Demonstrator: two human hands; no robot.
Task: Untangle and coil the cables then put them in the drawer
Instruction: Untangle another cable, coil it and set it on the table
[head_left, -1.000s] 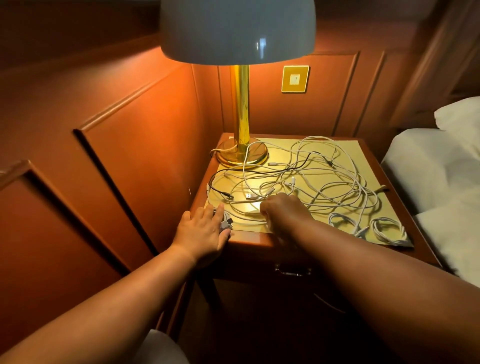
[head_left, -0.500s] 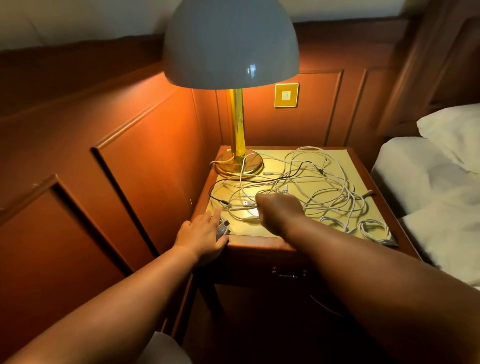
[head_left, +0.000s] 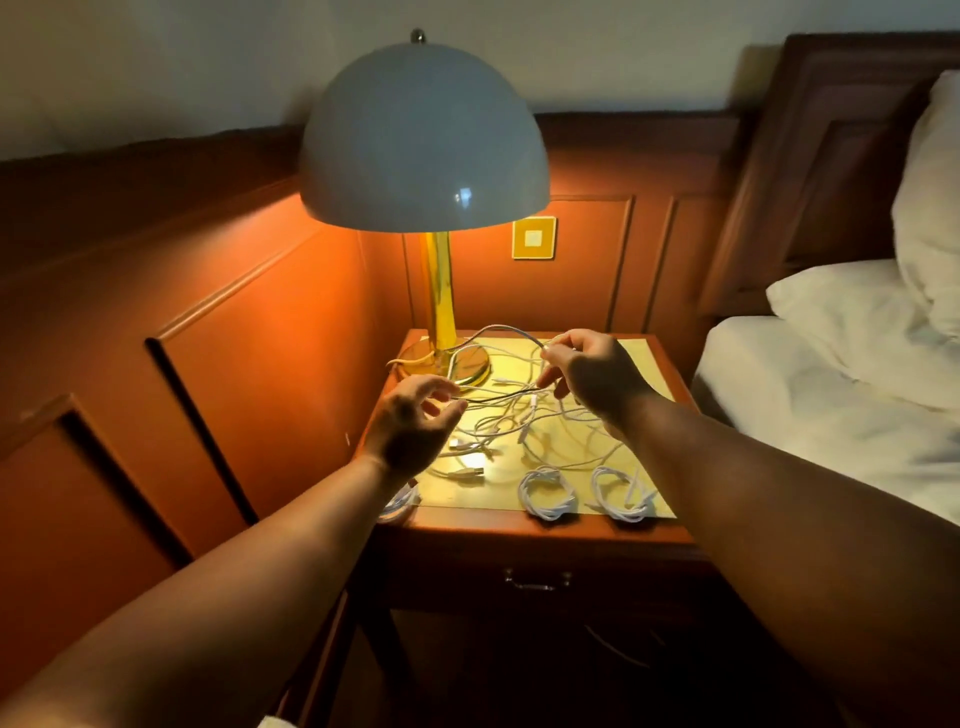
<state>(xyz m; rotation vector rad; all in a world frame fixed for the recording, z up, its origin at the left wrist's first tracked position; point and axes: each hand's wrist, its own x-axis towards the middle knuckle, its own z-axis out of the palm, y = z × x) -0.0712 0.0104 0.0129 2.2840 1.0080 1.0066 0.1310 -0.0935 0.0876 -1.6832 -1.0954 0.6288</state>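
A tangle of white and dark cables lies on the wooden nightstand. Both hands hover above it. My right hand pinches a cable that arcs up and leftward toward the lamp base. My left hand has its fingers curled, with a dark cable strand running between thumb and forefinger. Two coiled white cables rest near the front edge. A third coil shows at the front left corner, partly under my forearm. The drawer below is closed.
A brass lamp with a white dome shade stands at the back left of the nightstand. Wood-panelled walls enclose the left and back. A bed with white sheets and pillows borders the right side. A yellow wall switch sits behind.
Both hands rose off the tabletop; the right one lifted a cable into a loop, the left one left the front corner and moved to the strand. The camera tilted upward.
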